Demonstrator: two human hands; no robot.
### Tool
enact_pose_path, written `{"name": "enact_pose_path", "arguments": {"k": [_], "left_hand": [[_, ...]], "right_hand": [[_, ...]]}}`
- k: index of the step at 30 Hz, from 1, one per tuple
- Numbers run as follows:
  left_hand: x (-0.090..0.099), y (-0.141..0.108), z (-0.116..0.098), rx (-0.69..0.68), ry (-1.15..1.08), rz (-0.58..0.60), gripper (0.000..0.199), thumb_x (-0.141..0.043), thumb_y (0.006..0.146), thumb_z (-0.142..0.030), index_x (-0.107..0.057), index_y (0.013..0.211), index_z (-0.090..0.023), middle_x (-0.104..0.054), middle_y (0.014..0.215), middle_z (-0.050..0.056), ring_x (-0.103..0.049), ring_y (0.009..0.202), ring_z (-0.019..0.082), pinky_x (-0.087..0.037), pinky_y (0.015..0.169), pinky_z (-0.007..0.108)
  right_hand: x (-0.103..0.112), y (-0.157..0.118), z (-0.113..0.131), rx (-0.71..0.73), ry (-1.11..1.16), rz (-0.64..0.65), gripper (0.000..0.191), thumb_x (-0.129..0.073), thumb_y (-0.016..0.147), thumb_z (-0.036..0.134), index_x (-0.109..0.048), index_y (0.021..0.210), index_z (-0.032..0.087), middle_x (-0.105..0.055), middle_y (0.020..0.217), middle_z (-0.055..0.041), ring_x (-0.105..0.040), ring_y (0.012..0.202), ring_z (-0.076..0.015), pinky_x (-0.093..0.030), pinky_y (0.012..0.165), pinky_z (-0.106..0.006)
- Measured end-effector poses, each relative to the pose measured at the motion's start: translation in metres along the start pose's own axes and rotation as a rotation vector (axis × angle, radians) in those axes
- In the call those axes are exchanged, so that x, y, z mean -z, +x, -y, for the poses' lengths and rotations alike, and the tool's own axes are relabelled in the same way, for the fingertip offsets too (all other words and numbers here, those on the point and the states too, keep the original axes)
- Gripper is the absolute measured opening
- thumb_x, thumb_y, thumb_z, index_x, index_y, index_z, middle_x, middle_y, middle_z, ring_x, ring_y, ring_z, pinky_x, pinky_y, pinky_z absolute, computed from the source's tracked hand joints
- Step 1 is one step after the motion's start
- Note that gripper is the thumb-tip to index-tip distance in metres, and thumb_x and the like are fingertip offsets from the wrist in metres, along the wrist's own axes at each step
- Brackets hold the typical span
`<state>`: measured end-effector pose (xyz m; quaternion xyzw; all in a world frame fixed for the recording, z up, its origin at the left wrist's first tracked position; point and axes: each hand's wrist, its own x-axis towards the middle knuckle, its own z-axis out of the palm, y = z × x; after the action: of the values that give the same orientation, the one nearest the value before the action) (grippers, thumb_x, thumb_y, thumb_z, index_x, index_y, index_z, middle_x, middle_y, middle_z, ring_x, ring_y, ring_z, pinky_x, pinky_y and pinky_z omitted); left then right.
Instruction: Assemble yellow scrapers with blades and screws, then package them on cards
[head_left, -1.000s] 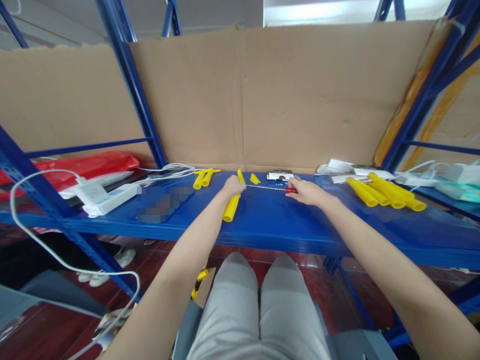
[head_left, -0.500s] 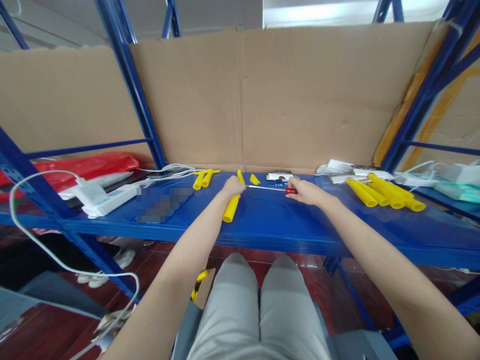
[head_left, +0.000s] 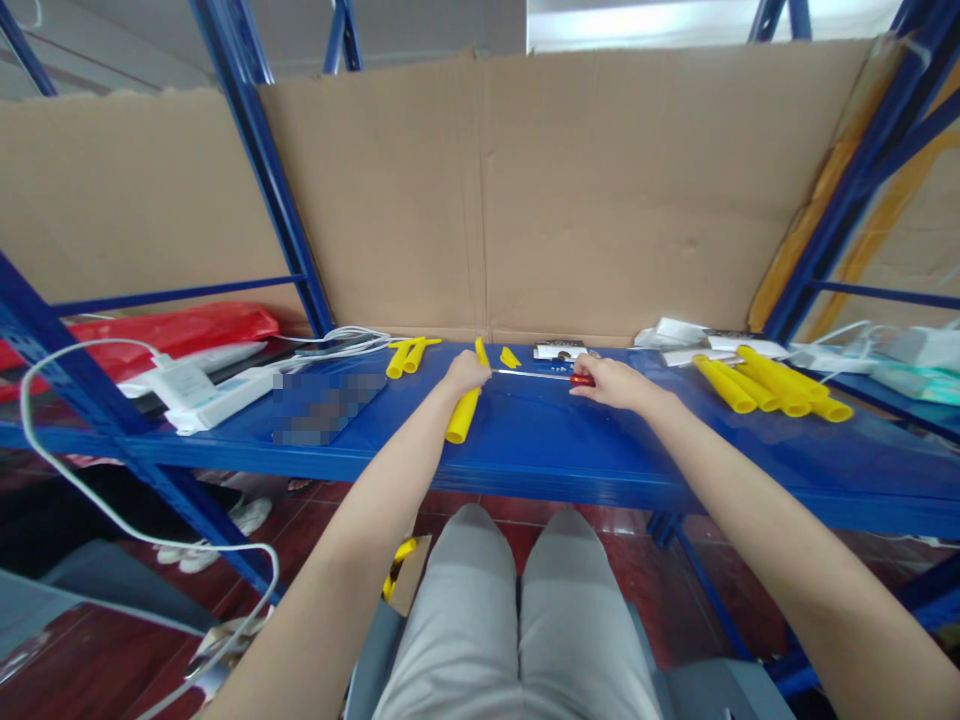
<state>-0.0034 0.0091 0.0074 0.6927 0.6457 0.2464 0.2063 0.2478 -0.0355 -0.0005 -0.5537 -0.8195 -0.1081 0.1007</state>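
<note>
My left hand (head_left: 466, 374) is closed around a yellow tube-like piece (head_left: 463, 417), whose wide open end points toward me. In my right hand (head_left: 602, 381) is a screwdriver (head_left: 582, 380) with a red handle. Its long thin shaft lies level and reaches left to the yellow piece beside my left fingers; the tip is hidden there. Just behind, a small yellow piece (head_left: 509, 357) and a white and black packet (head_left: 559, 350) lie on the blue shelf (head_left: 540, 440). Tiny bits lie by the packet.
Several yellow tubes (head_left: 772, 385) lie at the right, near white packets (head_left: 670, 334). Two smaller yellow pieces (head_left: 405, 357) are at the left, beside white cables (head_left: 349, 342) and a power strip (head_left: 225, 400). A cardboard wall (head_left: 600, 200) closes the back. Blue posts (head_left: 262, 170) frame the shelf.
</note>
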Motion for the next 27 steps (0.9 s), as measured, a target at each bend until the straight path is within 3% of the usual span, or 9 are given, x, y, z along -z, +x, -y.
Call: {"name": "enact_pose_path", "arguments": {"k": [4,12,19,27], "left_hand": [[-0.0009,0.0026,0.0014,-0.005,0.007,-0.006,0.017,-0.054,0.077,-0.006,-0.069,0.085,0.000,-0.072,0.086,0.022,-0.068,0.062,0.021,-0.043,0.049,0.023],[-0.0023,0.0046,0.0020,0.012,-0.011,0.008,0.019,-0.054,0.079,-0.008,-0.069,0.088,0.001,-0.072,0.089,0.022,-0.068,0.062,0.019,-0.042,0.046,0.021],[-0.0022,0.0034,0.0009,0.007,-0.005,-0.001,0.024,-0.051,0.078,-0.006,-0.069,0.091,0.002,-0.072,0.088,0.022,-0.068,0.060,0.019,-0.043,0.047,0.022],[-0.0022,0.0040,0.0017,-0.004,-0.006,0.004,0.023,-0.050,0.078,-0.005,-0.069,0.089,0.003,-0.072,0.088,0.022,-0.068,0.062,0.020,-0.042,0.047,0.021]], "right_hand": [[0.0005,-0.0008,0.0003,0.004,-0.054,-0.031,0.015,-0.053,0.091,0.028,-0.056,0.102,0.019,-0.071,0.095,-0.0096,-0.065,0.085,-0.0224,-0.040,0.067,-0.027],[0.0020,-0.0022,0.0047,-0.035,-0.093,0.039,0.021,-0.047,0.095,0.033,-0.060,0.103,0.018,-0.070,0.099,-0.0120,-0.065,0.092,-0.0242,-0.041,0.073,-0.029],[-0.0009,0.0001,0.0019,-0.033,-0.016,0.000,0.021,-0.059,0.088,0.028,-0.055,0.106,0.018,-0.070,0.099,-0.0104,-0.064,0.086,-0.0221,-0.040,0.068,-0.026],[0.0008,-0.0015,0.0050,-0.058,-0.145,0.058,0.022,-0.046,0.095,0.035,-0.057,0.105,0.018,-0.070,0.100,-0.0126,-0.065,0.092,-0.0257,-0.040,0.068,-0.029]]}}
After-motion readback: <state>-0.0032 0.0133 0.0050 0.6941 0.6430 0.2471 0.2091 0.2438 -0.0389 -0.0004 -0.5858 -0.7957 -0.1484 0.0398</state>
